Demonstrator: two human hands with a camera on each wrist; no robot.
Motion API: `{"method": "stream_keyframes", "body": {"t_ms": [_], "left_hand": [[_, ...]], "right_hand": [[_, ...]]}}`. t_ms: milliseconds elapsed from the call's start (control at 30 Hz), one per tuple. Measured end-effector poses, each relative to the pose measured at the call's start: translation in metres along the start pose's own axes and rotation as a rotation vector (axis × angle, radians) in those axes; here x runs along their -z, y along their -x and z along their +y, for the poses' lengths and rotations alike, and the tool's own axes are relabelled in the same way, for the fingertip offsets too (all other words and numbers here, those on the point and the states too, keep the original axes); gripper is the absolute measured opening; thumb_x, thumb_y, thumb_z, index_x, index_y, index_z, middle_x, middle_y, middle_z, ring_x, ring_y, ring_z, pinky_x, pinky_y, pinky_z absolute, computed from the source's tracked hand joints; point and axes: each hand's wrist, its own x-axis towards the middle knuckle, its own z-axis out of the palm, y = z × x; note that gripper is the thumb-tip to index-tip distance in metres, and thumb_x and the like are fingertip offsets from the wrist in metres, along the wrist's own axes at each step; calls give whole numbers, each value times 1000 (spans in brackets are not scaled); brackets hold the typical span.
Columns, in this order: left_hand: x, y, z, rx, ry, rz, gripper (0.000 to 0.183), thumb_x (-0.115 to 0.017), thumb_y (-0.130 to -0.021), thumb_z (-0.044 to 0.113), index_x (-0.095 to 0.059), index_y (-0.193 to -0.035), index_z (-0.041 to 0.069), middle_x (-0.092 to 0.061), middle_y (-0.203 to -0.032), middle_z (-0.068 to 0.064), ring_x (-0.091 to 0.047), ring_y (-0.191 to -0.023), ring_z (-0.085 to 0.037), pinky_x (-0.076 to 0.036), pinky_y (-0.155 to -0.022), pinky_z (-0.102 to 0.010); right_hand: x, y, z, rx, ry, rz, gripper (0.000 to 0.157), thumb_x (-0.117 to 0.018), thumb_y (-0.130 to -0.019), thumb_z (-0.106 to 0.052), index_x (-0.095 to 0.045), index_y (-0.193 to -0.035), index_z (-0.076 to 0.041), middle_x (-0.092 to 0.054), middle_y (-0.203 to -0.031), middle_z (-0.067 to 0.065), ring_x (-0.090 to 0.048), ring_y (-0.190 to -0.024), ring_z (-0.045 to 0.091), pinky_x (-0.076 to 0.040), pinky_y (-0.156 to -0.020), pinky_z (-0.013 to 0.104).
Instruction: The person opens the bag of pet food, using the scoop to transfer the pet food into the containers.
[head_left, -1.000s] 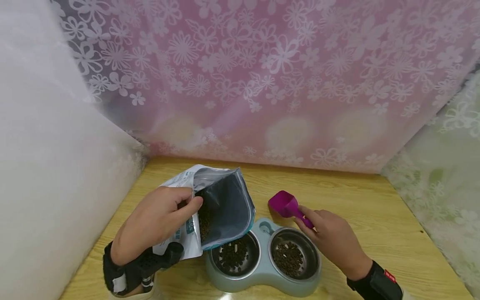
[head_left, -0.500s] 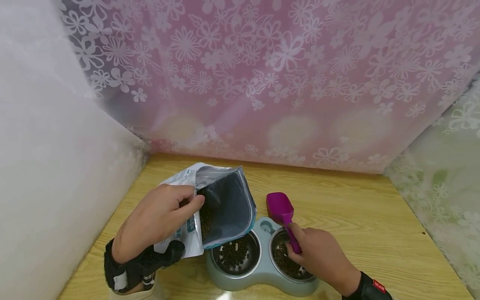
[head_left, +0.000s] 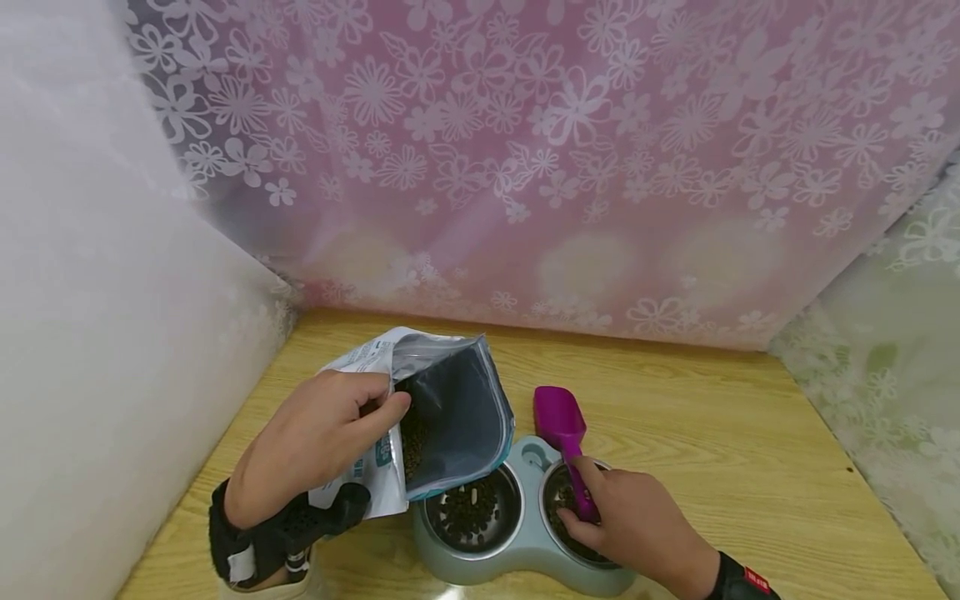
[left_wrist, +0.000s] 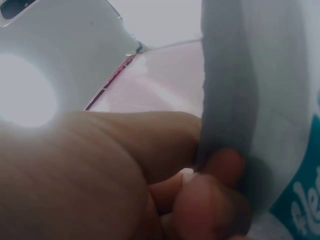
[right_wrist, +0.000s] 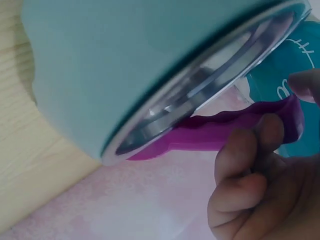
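My left hand (head_left: 315, 437) grips the near edge of an open foil food bag (head_left: 461, 417), thumb at its mouth. Brown kibble (head_left: 414, 437) shows inside. The left wrist view shows the fingers pinching the white bag wall (left_wrist: 230, 75). With my right hand (head_left: 641, 521) I hold a magenta scoop (head_left: 558, 412) by its handle, fingers curled round it. The scoop's cup lies behind a pale blue double-bowl feeder (head_left: 517, 557), and its handle extends over the right bowl. Kibble (head_left: 465, 521) lies in the left steel bowl; my hand partly hides the kibble in the right one.
The wooden tabletop (head_left: 720, 425) runs back to a pink flowered curtain (head_left: 480, 208). White sheeting (head_left: 112, 292) borders the left side, and a pale green flowered sheet (head_left: 877, 375) the right. The bag's lower edge overlaps the left bowl.
My right hand has moved left and down over the right bowl, turning the scoop so its handle points toward me. The left hand and the bag have hardly moved.
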Motion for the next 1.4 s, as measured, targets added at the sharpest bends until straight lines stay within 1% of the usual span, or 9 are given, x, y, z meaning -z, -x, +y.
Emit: {"method": "stream_keyframes", "body": {"t_ms": [67, 200, 300, 367, 567, 867, 1067, 1267, 1400], "left_hand": [[1, 0, 0, -1, -2, 5, 44, -49, -100, 42, -40, -61, 23, -27, -52, 10, -34, -46, -10, -28, -47, -25], [3, 0, -1, -2, -5, 15, 44, -49, -100, 41, -40, -61, 23, -27, -52, 10, -34, -46, -9, -28, -48, -25], [4, 0, -2, -4, -11, 22, 44, -49, -100, 41, -40, -61, 23, -27, -52, 10, -34, -46, -9, -28, -48, -24], [4, 0, -3, -5, -10, 22, 44, -48, -100, 42, -40, -61, 23, -28, -52, 10, -34, -45, -9, -29, -47, -25], [3, 2, -8, -8, -10, 23, 42, -50, -100, 41, -41, -62, 25, -32, -52, 9, -35, -44, -9, -32, -45, -26], [4, 6, -6, 4, -32, 86, 42, -49, -94, 57, -44, -66, 27, -37, -54, 12, -38, -48, -5, -34, -50, -23], [8, 35, 12, 121, -124, 171, 48, -63, -72, 74, -54, -88, 29, -51, -75, 19, -44, -59, -1, -39, -54, -21], [10, 46, 22, 266, -188, 190, 34, -75, -77, 44, -52, -89, 22, -46, -74, 11, -42, -56, -6, -37, -51, -24], [16, 49, 19, 276, -162, 191, 18, -72, -84, 29, -55, -86, 22, -52, -74, 12, -45, -59, -6, -38, -53, -26]], "right_hand": [[2, -4, 0, 5, -5, 21, 41, -69, -80, -51, -51, -97, -18, -29, -54, -17, -29, -45, -1, -24, -42, 20], [16, -20, -8, 129, -63, 219, 27, -66, -85, -41, -54, -92, -18, -38, -65, -15, -36, -56, 1, -31, -49, 20], [36, -41, -31, 382, -136, 430, 23, -65, -87, -32, -64, -99, -13, -51, -81, -7, -47, -71, 8, -42, -62, 26], [47, -56, -53, 537, -148, 485, 28, -62, -91, -31, -66, -108, -9, -58, -93, -1, -53, -82, 14, -47, -74, 31], [55, -95, -98, 802, -66, 462, 27, -57, -97, -32, -66, -112, -11, -64, -101, -2, -57, -93, 14, -44, -87, 28], [59, -132, -112, 812, -102, 563, 19, -71, -87, -20, -66, -101, -9, -63, -89, -2, -57, -78, 11, -46, -75, 23], [60, -148, -123, 754, -189, 632, 18, -74, -84, -18, -67, -98, -9, -60, -86, -2, -56, -73, 10, -46, -70, 21], [63, -163, -138, 721, -224, 675, 15, -72, -86, -20, -68, -97, -10, -62, -87, -3, -58, -73, 9, -46, -70, 20], [63, -170, -144, 736, -197, 709, 16, -73, -86, -22, -69, -97, -11, -63, -87, -3, -57, -73, 9, -42, -67, 19]]}}
